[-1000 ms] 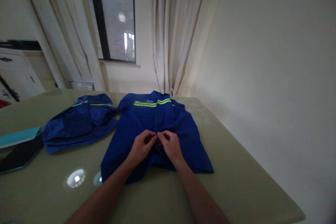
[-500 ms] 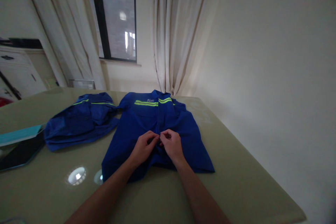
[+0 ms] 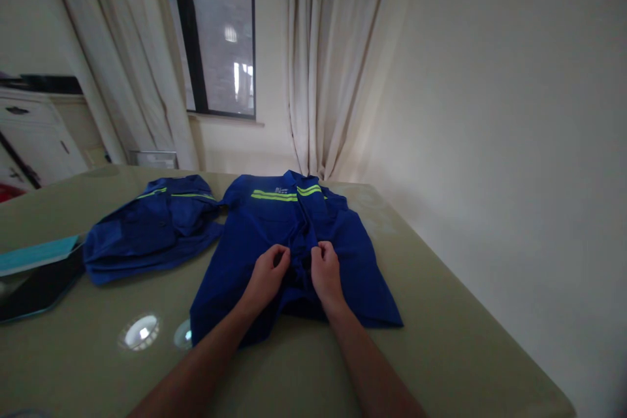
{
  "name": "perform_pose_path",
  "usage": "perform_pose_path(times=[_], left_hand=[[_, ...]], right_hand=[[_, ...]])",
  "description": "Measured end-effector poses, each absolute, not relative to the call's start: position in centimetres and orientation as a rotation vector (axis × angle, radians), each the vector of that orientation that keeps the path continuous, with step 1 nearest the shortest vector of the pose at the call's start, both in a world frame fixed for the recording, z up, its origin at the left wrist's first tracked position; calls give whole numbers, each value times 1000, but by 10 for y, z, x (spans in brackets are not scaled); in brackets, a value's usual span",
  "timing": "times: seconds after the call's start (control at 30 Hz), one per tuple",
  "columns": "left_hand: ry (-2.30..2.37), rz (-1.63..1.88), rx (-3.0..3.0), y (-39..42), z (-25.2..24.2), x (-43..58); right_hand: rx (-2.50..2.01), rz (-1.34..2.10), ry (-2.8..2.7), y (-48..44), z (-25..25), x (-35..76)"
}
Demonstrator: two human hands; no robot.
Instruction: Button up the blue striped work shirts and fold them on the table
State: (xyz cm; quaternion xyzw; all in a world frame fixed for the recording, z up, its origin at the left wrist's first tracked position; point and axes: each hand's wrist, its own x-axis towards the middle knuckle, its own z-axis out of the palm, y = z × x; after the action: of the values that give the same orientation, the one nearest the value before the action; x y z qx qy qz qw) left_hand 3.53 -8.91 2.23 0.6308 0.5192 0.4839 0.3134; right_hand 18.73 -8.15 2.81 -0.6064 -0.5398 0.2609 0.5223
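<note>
A dark blue jacket (image 3: 353, 241) with yellow-green stripes across the chest lies spread on the table, its collar at the far side. My left hand (image 3: 269, 271) pinches the left edge of its front opening. On the opposite edge, my right hand (image 3: 326, 268) grips the cloth between thumb and fingers. The lower front stands slightly parted between my hands, with dark folds inside. The fingertips are partly hidden by my own knuckles.
A folded blue garment (image 3: 142, 232) with similar stripes lies left of the jacket. Beyond it, at the left edge, are a light blue mask (image 3: 39, 255) and a dark flat object (image 3: 44, 287). The greenish table (image 3: 441, 326) meets a wall on the right.
My hands were together at the jacket's centre and have moved apart, right hand rightward, left slightly leftward. The front edges have opened between them.
</note>
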Motion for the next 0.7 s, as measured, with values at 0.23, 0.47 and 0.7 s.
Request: perform_pose_path(times=[0.23, 0.47, 0.7], left_hand=[[1300, 1307, 1574, -88, 18, 35], [1123, 1324, 1693, -83, 12, 34], [1149, 1172, 1790, -90, 10, 36]], right_hand=[[-1251, 664, -1480, -84, 34, 191], [-1414, 669, -1586, -91, 46, 190], [-1460, 586, -1676, -86, 36, 193]])
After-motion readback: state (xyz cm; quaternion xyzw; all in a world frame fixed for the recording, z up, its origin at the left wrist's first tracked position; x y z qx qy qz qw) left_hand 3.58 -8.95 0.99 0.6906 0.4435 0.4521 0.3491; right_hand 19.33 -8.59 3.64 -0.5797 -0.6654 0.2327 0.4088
